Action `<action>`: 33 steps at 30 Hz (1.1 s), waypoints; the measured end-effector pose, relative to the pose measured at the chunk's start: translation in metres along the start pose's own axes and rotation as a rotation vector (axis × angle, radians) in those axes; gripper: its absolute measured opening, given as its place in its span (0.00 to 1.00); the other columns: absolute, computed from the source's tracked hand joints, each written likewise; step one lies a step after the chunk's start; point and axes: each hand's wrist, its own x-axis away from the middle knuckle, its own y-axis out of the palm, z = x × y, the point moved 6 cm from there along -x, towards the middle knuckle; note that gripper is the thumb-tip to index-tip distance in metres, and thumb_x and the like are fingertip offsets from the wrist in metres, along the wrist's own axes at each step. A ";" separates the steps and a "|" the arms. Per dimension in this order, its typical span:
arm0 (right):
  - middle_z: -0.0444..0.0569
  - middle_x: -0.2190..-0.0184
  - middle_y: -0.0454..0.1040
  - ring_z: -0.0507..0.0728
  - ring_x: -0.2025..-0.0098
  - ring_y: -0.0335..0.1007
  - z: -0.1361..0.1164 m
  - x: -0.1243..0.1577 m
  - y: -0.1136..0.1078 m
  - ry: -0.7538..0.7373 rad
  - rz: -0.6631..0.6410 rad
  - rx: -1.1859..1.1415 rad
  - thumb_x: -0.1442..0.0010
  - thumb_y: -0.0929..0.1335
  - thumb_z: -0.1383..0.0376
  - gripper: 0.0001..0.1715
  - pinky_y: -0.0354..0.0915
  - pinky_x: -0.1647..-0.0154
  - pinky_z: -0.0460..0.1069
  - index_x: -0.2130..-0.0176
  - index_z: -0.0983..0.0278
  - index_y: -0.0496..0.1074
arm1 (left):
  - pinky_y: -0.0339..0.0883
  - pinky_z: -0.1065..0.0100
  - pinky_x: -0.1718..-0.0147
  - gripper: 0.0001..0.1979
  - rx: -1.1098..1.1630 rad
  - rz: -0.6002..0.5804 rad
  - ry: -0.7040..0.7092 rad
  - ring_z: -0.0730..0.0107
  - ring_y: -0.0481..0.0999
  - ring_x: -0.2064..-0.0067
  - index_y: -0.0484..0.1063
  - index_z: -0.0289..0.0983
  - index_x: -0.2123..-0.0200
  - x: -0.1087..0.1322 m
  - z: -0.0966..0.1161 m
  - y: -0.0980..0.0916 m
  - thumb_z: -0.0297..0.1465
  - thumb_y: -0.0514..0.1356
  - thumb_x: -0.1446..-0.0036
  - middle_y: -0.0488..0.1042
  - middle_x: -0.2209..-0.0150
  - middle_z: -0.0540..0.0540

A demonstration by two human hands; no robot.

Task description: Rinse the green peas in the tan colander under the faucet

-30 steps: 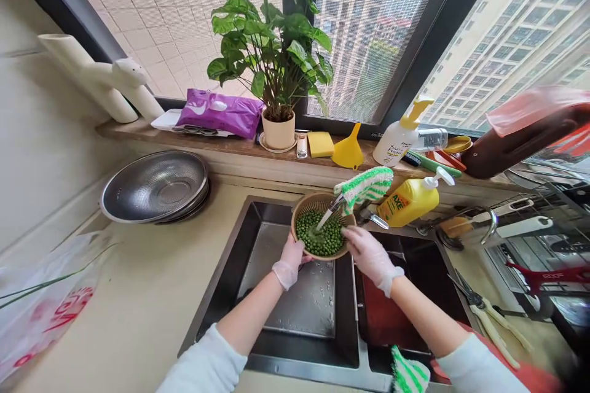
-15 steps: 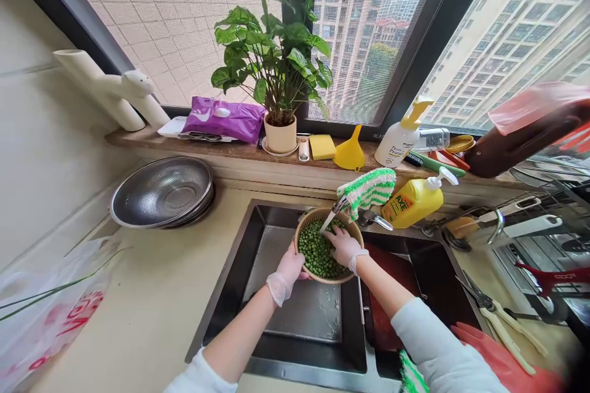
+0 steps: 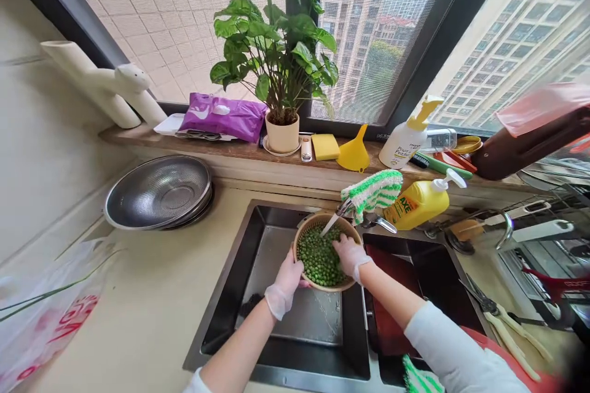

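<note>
**Peas rinsed in a basket over the sink**

At centre frame, a tan basket (image 3: pixel 326 285) of green peas (image 3: pixel 318 261) is held over the steel sink (image 3: pixel 258 319) under a thin stream from the tap (image 3: pixel 343 209). The basket's left rim is gripped by the gloved left hand (image 3: pixel 284 282), fingers curled around it. The gloved right hand (image 3: pixel 350 256) is laid in the peas, fingers loosely spread. A tilt could spill peas over the rim; splashing is likely. Little room is left on the right, with the sink divider (image 3: pixel 362 313) just beside; open basin is seen below and to the left.
</note>
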 end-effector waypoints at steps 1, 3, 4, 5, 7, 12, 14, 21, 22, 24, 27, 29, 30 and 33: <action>0.71 0.42 0.62 0.72 0.44 0.66 -0.007 0.002 0.005 -0.004 -0.016 -0.017 0.54 0.73 0.71 0.41 0.67 0.51 0.61 0.40 0.67 0.65 | 0.69 0.75 0.81 0.31 0.016 0.019 0.004 0.77 0.73 0.80 0.55 0.41 0.35 0.001 -0.002 0.002 0.31 0.57 0.42 0.77 0.63 0.43; 0.64 0.45 0.67 0.66 0.49 0.71 -0.030 0.007 0.013 -0.067 -0.044 -0.062 0.51 0.73 0.67 0.42 0.68 0.52 0.56 0.39 0.62 0.63 | 0.69 0.75 0.82 0.29 0.021 0.060 -0.005 0.77 0.73 0.80 0.57 0.40 0.37 0.002 -0.007 0.004 0.32 0.56 0.41 0.77 0.62 0.43; 0.61 0.45 0.67 0.64 0.49 0.71 -0.043 0.008 0.014 -0.120 -0.028 -0.076 0.50 0.73 0.65 0.40 0.67 0.52 0.55 0.39 0.60 0.63 | 0.69 0.75 0.82 0.28 0.019 0.070 -0.013 0.77 0.72 0.80 0.57 0.40 0.37 0.002 -0.008 0.005 0.32 0.56 0.41 0.77 0.60 0.42; 0.59 0.43 0.66 0.63 0.47 0.69 -0.054 0.007 0.010 -0.174 0.016 -0.076 0.47 0.71 0.64 0.36 0.66 0.50 0.54 0.40 0.58 0.64 | 0.69 0.75 0.83 0.29 0.013 0.075 -0.021 0.77 0.72 0.80 0.57 0.40 0.37 0.003 -0.009 0.006 0.32 0.56 0.41 0.77 0.59 0.42; 0.58 0.37 0.60 0.66 0.39 0.60 -0.065 0.002 -0.004 -0.238 0.146 -0.039 0.44 0.69 0.64 0.28 0.61 0.43 0.58 0.43 0.58 0.67 | 0.68 0.76 0.83 0.32 -0.002 0.072 -0.021 0.78 0.72 0.80 0.55 0.41 0.35 0.006 -0.010 0.005 0.32 0.58 0.43 0.77 0.56 0.41; 0.62 0.38 0.60 0.73 0.38 0.56 -0.028 -0.011 -0.020 -0.042 0.204 -0.021 0.42 0.68 0.60 0.26 0.59 0.45 0.65 0.44 0.62 0.68 | 0.66 0.78 0.85 0.35 0.002 0.070 0.041 0.78 0.74 0.77 0.52 0.42 0.33 0.012 -0.007 -0.002 0.31 0.58 0.43 0.73 0.48 0.39; 0.67 0.43 0.65 0.74 0.45 0.64 -0.017 -0.004 -0.004 0.016 0.132 -0.055 0.44 0.70 0.56 0.31 0.66 0.53 0.63 0.44 0.66 0.68 | 0.67 0.78 0.84 0.34 0.042 0.087 0.015 0.78 0.74 0.77 0.52 0.42 0.34 0.011 -0.010 -0.004 0.29 0.55 0.43 0.72 0.47 0.38; 0.56 0.37 0.61 0.66 0.38 0.58 -0.066 0.002 0.015 -0.283 0.083 -0.091 0.45 0.68 0.67 0.28 0.60 0.43 0.57 0.45 0.58 0.69 | 0.68 0.76 0.83 0.36 0.041 0.063 -0.111 0.78 0.74 0.79 0.46 0.44 0.33 0.008 -0.025 0.003 0.27 0.54 0.43 0.74 0.49 0.37; 0.56 0.35 0.57 0.68 0.34 0.52 -0.067 -0.005 0.006 -0.296 0.126 -0.051 0.45 0.68 0.67 0.26 0.56 0.41 0.60 0.46 0.58 0.69 | 0.69 0.76 0.83 0.36 0.020 0.063 -0.107 0.78 0.74 0.80 0.46 0.44 0.32 0.009 -0.024 0.002 0.28 0.55 0.43 0.73 0.48 0.37; 0.56 0.33 0.54 0.70 0.32 0.46 -0.057 -0.019 -0.007 -0.224 0.155 -0.007 0.43 0.68 0.66 0.24 0.52 0.39 0.64 0.46 0.58 0.69 | 0.69 0.75 0.84 0.37 -0.016 0.065 -0.080 0.77 0.75 0.79 0.45 0.45 0.32 0.011 -0.019 -0.001 0.30 0.56 0.42 0.71 0.45 0.35; 0.64 0.39 0.61 0.72 0.41 0.61 -0.030 -0.024 -0.006 -0.036 0.081 -0.017 0.43 0.69 0.58 0.30 0.62 0.47 0.64 0.43 0.62 0.66 | 0.70 0.75 0.84 0.38 -0.002 0.083 -0.046 0.76 0.76 0.77 0.44 0.47 0.32 0.013 -0.010 -0.006 0.29 0.56 0.43 0.67 0.41 0.35; 0.68 0.45 0.65 0.72 0.49 0.69 -0.024 -0.015 0.007 0.002 0.012 -0.025 0.49 0.73 0.54 0.38 0.67 0.55 0.61 0.43 0.65 0.67 | 0.69 0.75 0.85 0.39 0.030 0.097 -0.047 0.76 0.76 0.77 0.44 0.48 0.32 0.012 -0.007 -0.006 0.27 0.55 0.43 0.66 0.40 0.36; 0.67 0.47 0.67 0.71 0.52 0.71 -0.027 -0.009 0.015 -0.011 -0.023 -0.034 0.52 0.75 0.54 0.39 0.68 0.57 0.59 0.44 0.65 0.68 | 0.68 0.75 0.85 0.38 0.045 0.096 -0.049 0.77 0.76 0.77 0.44 0.48 0.32 0.012 -0.007 -0.005 0.27 0.55 0.44 0.66 0.40 0.36; 0.56 0.50 0.71 0.62 0.56 0.74 -0.049 0.001 0.027 -0.140 -0.066 -0.079 0.49 0.73 0.61 0.27 0.68 0.57 0.52 0.49 0.59 0.72 | 0.67 0.76 0.86 0.38 0.058 0.075 -0.072 0.78 0.74 0.79 0.44 0.47 0.32 0.011 -0.012 -0.001 0.26 0.55 0.44 0.68 0.42 0.37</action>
